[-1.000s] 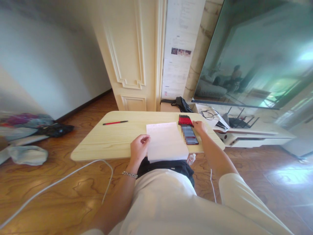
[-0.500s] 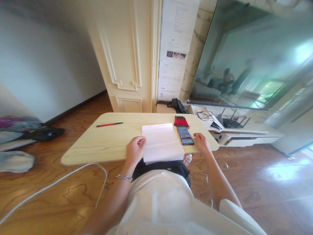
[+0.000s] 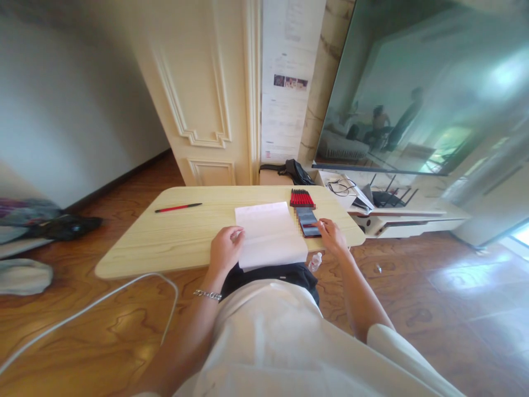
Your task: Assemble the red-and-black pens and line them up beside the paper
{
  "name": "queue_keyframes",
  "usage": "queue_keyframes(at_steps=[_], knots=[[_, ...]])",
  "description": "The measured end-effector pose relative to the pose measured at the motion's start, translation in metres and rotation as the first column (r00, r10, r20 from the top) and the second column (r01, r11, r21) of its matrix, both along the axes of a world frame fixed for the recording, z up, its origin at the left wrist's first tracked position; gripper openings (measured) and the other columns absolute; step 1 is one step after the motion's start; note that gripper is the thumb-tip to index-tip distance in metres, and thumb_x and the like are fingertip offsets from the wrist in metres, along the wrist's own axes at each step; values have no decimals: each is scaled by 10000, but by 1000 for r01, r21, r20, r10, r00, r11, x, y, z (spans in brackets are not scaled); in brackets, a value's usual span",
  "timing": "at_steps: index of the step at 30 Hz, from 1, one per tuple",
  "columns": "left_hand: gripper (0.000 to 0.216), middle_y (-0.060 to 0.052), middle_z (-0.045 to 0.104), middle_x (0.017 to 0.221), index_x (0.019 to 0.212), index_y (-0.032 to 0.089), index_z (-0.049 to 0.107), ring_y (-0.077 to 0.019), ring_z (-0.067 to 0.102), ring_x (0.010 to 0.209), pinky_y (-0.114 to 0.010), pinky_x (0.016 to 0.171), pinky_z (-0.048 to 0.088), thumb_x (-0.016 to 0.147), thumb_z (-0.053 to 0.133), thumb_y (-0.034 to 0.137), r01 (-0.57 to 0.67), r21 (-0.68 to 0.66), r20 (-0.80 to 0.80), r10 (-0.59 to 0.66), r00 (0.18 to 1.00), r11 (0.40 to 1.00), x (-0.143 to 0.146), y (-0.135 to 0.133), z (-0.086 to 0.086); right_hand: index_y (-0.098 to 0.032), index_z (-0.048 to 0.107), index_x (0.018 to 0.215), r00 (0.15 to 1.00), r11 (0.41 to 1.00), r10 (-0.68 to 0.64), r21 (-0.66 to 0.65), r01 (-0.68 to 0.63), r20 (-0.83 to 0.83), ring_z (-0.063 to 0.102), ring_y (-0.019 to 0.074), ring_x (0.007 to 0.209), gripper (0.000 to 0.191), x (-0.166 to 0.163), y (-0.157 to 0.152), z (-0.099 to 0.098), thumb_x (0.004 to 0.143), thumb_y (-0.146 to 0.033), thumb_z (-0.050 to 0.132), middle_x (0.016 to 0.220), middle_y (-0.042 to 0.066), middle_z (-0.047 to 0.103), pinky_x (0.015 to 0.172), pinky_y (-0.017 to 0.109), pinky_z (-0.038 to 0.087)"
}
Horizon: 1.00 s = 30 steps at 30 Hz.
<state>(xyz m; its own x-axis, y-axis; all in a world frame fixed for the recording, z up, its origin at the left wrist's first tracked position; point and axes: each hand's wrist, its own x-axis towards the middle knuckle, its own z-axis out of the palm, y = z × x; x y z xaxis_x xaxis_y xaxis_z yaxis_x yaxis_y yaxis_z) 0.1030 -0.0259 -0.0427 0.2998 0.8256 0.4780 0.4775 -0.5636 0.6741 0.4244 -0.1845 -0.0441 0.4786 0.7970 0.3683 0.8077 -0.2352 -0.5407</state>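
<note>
A sheet of white paper (image 3: 270, 234) lies on the pale wooden table (image 3: 140, 231), its near edge at the table's front. At the paper's left edge is my left hand (image 3: 226, 249), fingers curled in and thumb close to the forefinger; whether they pinch anything is unclear. My right hand (image 3: 333, 238) reaches over the phone (image 3: 306, 218) to the right of the paper. Its forefinger is stretched out over the lit screen, and it holds nothing. Behind the phone several red pens with black ends (image 3: 302, 198) lie side by side in a row.
One separate red and black pen (image 3: 178, 208) lies at the table's far left. A plastic bottle (image 3: 315, 262) is just below the front edge. A white cable (image 3: 103, 300) runs at the left. Beyond the table are a black bag (image 3: 295, 171) and a router (image 3: 388, 198).
My right hand has moved left from beside the phone to above its screen, forefinger out. The left hand stays at the paper's edge. The view has shifted slightly.
</note>
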Motion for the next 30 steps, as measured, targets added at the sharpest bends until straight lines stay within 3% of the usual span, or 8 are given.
queue_keyframes(at_steps=[19, 30], knots=[[240, -53, 704, 1049, 984, 210, 681, -212, 648, 978, -345, 918, 484, 869, 471, 226, -25, 15, 10, 25, 1000, 1000, -3, 2, -4, -310, 721, 1062, 999, 999, -25, -38, 27, 44, 524, 252, 1141, 502, 0, 6, -7, 936, -579, 316, 1272, 41, 587, 961, 393, 405], [248, -53, 709, 1054, 984, 215, 687, -219, 649, 993, -350, 909, 488, 871, 467, 226, -39, -5, 9, 39, 999, 999, -4, 2, -4, -326, 721, 1069, 999, 999, -7, -37, 9, 38, 518, 249, 1155, 495, 2, 7, -7, 935, -582, 319, 1269, 39, 585, 982, 398, 400]])
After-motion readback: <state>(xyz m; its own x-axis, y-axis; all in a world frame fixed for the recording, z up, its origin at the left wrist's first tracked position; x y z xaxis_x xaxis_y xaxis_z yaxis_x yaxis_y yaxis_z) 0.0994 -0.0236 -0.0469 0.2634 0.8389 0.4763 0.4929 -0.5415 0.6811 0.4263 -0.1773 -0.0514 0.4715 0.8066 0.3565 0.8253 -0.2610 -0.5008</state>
